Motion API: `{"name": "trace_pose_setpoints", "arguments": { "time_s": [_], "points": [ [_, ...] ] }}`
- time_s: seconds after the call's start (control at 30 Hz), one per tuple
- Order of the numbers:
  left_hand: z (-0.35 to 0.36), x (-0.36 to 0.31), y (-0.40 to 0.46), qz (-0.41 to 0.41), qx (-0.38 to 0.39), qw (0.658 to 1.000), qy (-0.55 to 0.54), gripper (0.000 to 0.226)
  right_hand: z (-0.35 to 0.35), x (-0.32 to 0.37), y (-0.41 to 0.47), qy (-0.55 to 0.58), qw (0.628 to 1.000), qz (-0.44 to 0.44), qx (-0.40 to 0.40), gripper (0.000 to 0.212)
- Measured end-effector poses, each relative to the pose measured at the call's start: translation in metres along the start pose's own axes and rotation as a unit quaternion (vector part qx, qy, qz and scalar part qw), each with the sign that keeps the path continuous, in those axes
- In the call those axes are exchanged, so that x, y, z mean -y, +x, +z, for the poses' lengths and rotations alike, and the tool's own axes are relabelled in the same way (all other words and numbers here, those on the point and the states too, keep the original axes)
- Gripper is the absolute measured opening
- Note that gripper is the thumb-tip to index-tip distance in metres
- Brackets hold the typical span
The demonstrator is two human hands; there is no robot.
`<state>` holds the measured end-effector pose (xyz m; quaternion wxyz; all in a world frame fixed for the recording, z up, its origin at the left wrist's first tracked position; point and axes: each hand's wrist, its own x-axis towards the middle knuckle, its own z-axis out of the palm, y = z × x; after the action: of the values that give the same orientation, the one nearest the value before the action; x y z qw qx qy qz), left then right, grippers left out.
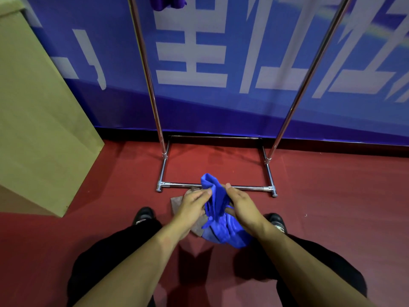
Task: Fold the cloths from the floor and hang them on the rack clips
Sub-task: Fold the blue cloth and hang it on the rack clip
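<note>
A crumpled blue cloth (218, 213) hangs bunched between both hands, low over the red floor. My left hand (192, 207) pinches its left edge near the top. My right hand (243, 207) grips the bunched cloth from the right, thumb up. A brown cloth (179, 201) lies on the floor under my left hand, mostly hidden. The chrome rack (159, 129) stands just ahead, its base bar right behind the blue cloth. A purple cloth (167, 3) hangs at the top edge; the clips are out of view.
A tan box or cabinet (39, 120) stands at the left. A blue banner wall (221, 63) runs behind the rack. My black shoes (143, 214) and knees flank the cloths on the red floor (332, 196).
</note>
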<state>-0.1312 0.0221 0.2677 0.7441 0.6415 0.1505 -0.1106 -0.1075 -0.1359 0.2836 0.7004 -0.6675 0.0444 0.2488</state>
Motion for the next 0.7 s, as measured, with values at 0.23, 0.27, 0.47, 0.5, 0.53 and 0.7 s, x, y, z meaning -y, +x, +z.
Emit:
{"name": "trace_pose_setpoints", "arguments": {
  "time_s": [0.23, 0.27, 0.47, 0.5, 0.53, 0.7],
  "points": [
    [-0.005, 0.0, 0.004, -0.041, -0.041, 0.998, -0.038, 0.03, -0.002, -0.001, 0.005, 0.074, 0.997, -0.008, 0.012, 0.027],
    [-0.004, 0.003, 0.004, -0.03, -0.046, 0.998, -0.027, 0.023, -0.001, -0.001, 0.005, 0.058, 0.998, -0.01, 0.003, 0.021],
    [-0.001, 0.012, 0.006, 0.023, 0.005, 1.0, -0.019, 0.06, 0.0, -0.004, 0.004, 0.061, 0.998, -0.006, -0.021, 0.034],
    [-0.001, 0.012, 0.005, 0.027, 0.028, 0.999, -0.002, 0.068, 0.0, -0.004, 0.004, 0.049, 0.999, -0.006, -0.014, 0.031],
    [-0.001, 0.012, 0.005, 0.025, 0.045, 0.999, 0.01, 0.071, 0.002, -0.003, 0.002, 0.042, 0.999, -0.007, -0.006, 0.027],
    [0.001, 0.017, 0.006, 0.03, 0.071, 0.994, 0.077, 0.071, 0.008, -0.003, -0.004, -0.032, 0.998, -0.062, 0.011, 0.024]
  ]
}}
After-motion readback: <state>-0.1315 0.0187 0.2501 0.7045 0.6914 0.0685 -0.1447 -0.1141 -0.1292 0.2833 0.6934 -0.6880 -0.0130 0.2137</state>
